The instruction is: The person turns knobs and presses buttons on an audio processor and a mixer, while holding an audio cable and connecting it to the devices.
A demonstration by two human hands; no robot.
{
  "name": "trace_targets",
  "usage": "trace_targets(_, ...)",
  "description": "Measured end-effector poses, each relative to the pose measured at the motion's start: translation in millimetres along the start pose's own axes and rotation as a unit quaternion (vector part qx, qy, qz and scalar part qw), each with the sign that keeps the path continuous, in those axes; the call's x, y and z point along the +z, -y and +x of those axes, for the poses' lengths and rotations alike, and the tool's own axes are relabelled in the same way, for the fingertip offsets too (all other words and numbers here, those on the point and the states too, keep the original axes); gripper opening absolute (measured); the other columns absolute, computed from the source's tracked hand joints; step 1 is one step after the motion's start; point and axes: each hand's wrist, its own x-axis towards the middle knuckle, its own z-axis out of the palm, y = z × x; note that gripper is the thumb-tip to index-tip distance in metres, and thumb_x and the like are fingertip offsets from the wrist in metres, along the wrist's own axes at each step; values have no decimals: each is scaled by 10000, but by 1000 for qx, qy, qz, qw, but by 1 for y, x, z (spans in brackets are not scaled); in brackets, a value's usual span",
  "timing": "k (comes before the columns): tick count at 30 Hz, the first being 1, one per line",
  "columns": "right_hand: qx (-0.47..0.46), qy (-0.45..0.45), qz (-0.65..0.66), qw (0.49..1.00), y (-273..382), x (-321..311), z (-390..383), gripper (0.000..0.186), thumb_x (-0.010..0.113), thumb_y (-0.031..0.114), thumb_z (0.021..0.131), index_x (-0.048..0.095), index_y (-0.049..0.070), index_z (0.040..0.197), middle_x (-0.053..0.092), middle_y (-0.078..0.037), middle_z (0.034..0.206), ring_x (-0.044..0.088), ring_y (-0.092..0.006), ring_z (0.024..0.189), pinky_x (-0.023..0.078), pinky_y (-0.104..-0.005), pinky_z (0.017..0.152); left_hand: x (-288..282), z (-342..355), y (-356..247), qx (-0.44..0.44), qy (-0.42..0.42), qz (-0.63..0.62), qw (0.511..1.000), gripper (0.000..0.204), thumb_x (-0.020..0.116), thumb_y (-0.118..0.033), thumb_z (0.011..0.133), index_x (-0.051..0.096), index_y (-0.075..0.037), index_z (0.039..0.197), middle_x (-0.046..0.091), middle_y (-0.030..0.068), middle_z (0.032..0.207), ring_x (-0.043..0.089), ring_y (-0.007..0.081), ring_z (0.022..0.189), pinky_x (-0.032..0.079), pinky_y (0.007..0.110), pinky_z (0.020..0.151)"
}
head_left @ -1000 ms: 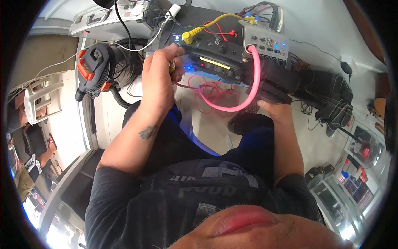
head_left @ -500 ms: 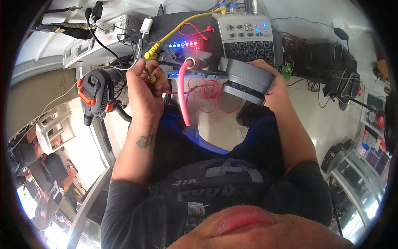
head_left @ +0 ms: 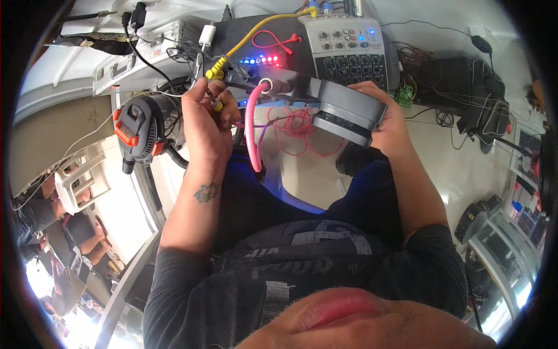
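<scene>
Here, the person's right hand (head_left: 390,119) is wrapped around the broad right end of a black device (head_left: 347,104), fingers behind its edge and thumb hidden or hard to make out. The device hangs between the two hands, its bulk to the left of the right palm and its narrow end reaching toward the left hand (head_left: 204,122). That left hand is closed in a pinch, thumb and fingers meeting around a small plug (head_left: 217,107), which sits at the fingertips, just below the narrow end of the device; whether the two touch cannot be told.

The device looks like hard, matt plastic, its thick right part a squared block with a step along its lower side. A smooth, glossy pink cable (head_left: 250,131) bends in a hook from a metal-ringed connector in its front. The plug is slim and metallic with a yellow band. Above the left fingertips lies the ribbed, chunky end of a yellow cable (head_left: 256,31). Beyond stands a flat, silver-grey mixer (head_left: 340,26) covered with small round knobs, and lower down a thin red cord (head_left: 295,124) forms a loose tangle.
</scene>
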Motion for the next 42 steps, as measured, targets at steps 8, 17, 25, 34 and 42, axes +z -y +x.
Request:
trace_targets(8, 80, -31, 49, 995, -12, -6, -17, 924, 867, -149, 745, 545, 35, 1592, 640, -96, 1511, 607, -263, 1452, 439, -471, 1276, 0, -2, -2, 10, 2, 15, 1000, 512, 503, -499, 1106, 638, -8, 1153, 478, -18, 717, 412, 118, 594, 304, 296, 568)
trace_targets(17, 186, -123, 87, 971, -12, -4, -25, 1095, 939, -170, 694, 453, 37, 1653, 607, -120, 1565, 604, -283, 1466, 508, -505, 1236, 0, -6, -6, 0, -6, -7, 1000, 489, 546, -438, 1084, 630, 31, 1197, 513, -2, 724, 430, 135, 613, 341, 311, 606)
trace_targets(25, 164, -95, 62, 980, -12, -9, -22, 1063, 943, -153, 707, 466, 38, 1637, 607, -116, 1562, 606, -279, 1459, 512, -498, 1231, -9, -3, -1, 17, 26, 6, 999, 436, 563, -388, 1069, 655, 25, 1177, 569, 9, 762, 450, 119, 617, 339, 305, 592)
trace_targets(34, 152, -94, 88, 980, -14, -8, -24, 1040, 931, -152, 723, 482, 60, 1636, 614, -113, 1554, 609, -284, 1457, 512, -500, 1228, -1, -6, -3, 26, 11, 10, 1000, 417, 573, -383, 1065, 676, 14, 1138, 593, 1, 765, 453, 109, 607, 346, 303, 586)
trace_targets(42, 171, -96, 73, 978, -7, -3, -18, 967, 915, -148, 747, 510, 23, 1608, 666, -116, 1496, 648, -267, 1409, 533, -458, 1207, -9, 0, 1, 37, 8, 28, 999, 423, 583, -390, 1065, 685, 16, 1125, 592, -13, 761, 455, 97, 596, 331, 290, 572)
